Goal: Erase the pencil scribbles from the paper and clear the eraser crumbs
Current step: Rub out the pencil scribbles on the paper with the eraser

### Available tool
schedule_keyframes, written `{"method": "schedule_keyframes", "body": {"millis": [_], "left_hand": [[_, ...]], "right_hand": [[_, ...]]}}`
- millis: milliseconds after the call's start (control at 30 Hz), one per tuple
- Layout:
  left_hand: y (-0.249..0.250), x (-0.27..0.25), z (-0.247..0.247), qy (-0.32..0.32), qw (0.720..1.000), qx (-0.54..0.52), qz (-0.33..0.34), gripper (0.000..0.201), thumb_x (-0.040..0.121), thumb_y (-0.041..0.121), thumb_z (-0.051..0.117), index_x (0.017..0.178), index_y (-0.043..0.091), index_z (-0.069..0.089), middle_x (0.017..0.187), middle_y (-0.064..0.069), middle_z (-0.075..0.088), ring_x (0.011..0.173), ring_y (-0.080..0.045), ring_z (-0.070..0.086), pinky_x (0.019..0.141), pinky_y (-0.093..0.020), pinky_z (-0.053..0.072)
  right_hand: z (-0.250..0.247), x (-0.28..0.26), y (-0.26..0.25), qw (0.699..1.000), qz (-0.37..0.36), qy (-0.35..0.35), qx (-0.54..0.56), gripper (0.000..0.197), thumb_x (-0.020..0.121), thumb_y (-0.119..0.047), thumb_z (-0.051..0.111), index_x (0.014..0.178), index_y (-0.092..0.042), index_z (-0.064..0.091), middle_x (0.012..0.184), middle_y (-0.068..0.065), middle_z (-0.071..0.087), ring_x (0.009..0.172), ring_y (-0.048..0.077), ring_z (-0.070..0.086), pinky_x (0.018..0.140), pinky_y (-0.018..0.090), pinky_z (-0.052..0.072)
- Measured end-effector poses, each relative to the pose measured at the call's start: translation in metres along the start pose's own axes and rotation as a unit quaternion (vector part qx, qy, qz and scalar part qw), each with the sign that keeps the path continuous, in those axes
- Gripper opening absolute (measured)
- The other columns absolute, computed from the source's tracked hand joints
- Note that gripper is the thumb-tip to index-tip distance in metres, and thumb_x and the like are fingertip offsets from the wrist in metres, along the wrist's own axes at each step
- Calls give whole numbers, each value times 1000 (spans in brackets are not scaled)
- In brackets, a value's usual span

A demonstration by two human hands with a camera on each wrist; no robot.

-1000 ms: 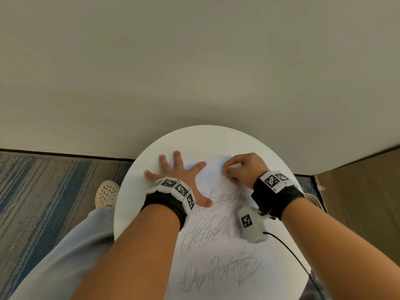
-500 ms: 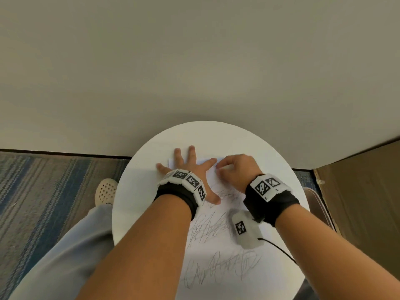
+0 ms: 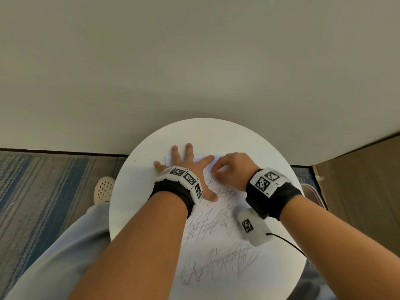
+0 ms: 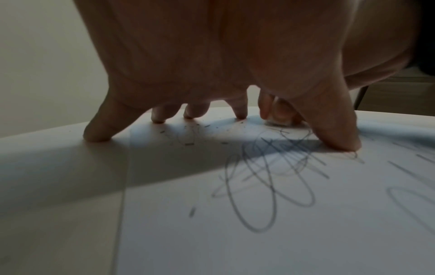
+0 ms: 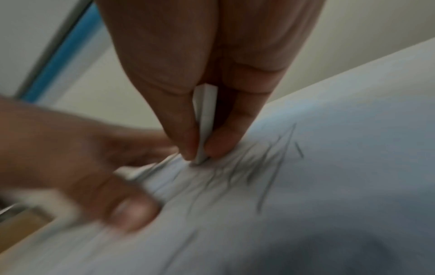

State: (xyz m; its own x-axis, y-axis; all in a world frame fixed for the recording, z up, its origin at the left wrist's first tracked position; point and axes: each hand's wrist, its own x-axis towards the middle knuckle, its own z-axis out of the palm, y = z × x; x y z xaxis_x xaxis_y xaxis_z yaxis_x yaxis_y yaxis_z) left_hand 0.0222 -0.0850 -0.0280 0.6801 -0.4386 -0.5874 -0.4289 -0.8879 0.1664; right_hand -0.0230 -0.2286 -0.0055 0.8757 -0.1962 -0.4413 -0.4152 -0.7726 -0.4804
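A white sheet of paper (image 3: 218, 278) with rows of pencil scribbles (image 3: 218, 265) lies on a round white table (image 3: 216, 135). My left hand (image 3: 186, 167) is spread flat on the paper's far left part, fingers straight, pressing it down. My right hand (image 3: 229, 169) pinches a white eraser (image 5: 204, 119) between thumb and fingers, its tip on the top scribble (image 5: 247, 163). In the left wrist view the eraser (image 4: 278, 121) shows beyond my left thumb (image 4: 336, 128). Dark eraser crumbs (image 4: 188, 143) lie scattered under my left palm.
The table stands against a pale wall (image 3: 194, 61). A striped blue-grey carpet (image 3: 43, 191) lies to the left, with my leg and a white shoe (image 3: 104, 189) beside the table. A brown cardboard surface (image 3: 363, 191) is at the right. A cable (image 3: 287, 243) runs from my right wrist.
My right hand with the eraser has slid left and slightly nearer, close to my left index finger. The left hand stays spread on the paper. The view has shifted a little.
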Motion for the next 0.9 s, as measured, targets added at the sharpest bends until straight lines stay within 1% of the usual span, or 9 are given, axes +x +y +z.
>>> {"method": "schedule_keyframes", "body": {"millis": [67,167,267,300,400,500,633,733,900], "left_hand": [[0,0,-1,-4,1000,-2,0,114,56,83,66,141,60,-6,156,3,-27,142,-38,-24,102,-76,10],[0,0,0,-6,1000,7,-1,115,55,84,65,142,60,-8,156,2,-28,142,-38,-25,103,-76,9],[-1,0,-1,-5,1000,7,2,114,56,83,65,142,60,-7,157,2,-28,142,-38,-24,102,-76,10],[-1,0,-1,-6,1000,7,2,114,56,83,65,142,59,-7,156,2,-28,142,-38,-25,102,-76,9],[0,0,-1,-9,1000,9,1,114,57,83,65,142,59,-7,156,1,-29,141,-38,-26,102,-76,9],[0,0,-2,-8,1000,7,2,113,56,83,65,141,60,-6,156,2,-29,141,-38,-25,102,-76,9],[0,1,-1,-12,1000,6,0,114,57,83,65,142,59,-7,156,1,-29,141,-39,-25,103,-76,9],[-1,0,-2,-8,1000,0,3,113,56,82,67,141,60,-4,156,2,-28,141,-38,-25,102,-76,10],[5,2,-3,-20,1000,5,-11,115,57,78,70,142,59,-6,156,0,-28,140,-42,-25,101,-77,12]], "right_hand": [[-1,-1,0,1000,-10,-7,-21,13,84,-25,61,91,-31,71,96,-7,60,91,12,56,78,21,41],[-7,7,6,998,18,51,23,14,83,-23,61,88,-32,70,100,-4,66,90,14,60,75,22,43],[-3,5,2,1000,0,-4,-9,11,83,-27,62,88,-33,70,98,-6,63,89,13,58,76,22,43],[-4,6,2,1000,2,5,0,10,82,-27,63,85,-34,70,95,-5,64,88,13,59,75,21,44],[-10,13,6,995,28,69,59,10,80,-21,65,79,-30,69,86,-3,67,77,13,62,61,16,43],[-9,15,1,1000,6,14,26,8,80,-24,65,78,-31,69,82,-6,65,79,13,60,65,18,43],[-14,23,4,996,19,52,68,11,78,-18,67,73,-27,69,68,-6,63,69,12,60,68,22,45],[-12,22,2,1000,2,4,19,7,79,-23,67,78,-30,70,68,-10,61,71,9,59,69,21,44],[-22,27,6,996,35,60,64,11,78,-14,68,74,-24,69,67,-6,64,60,4,58,46,5,39]]}}
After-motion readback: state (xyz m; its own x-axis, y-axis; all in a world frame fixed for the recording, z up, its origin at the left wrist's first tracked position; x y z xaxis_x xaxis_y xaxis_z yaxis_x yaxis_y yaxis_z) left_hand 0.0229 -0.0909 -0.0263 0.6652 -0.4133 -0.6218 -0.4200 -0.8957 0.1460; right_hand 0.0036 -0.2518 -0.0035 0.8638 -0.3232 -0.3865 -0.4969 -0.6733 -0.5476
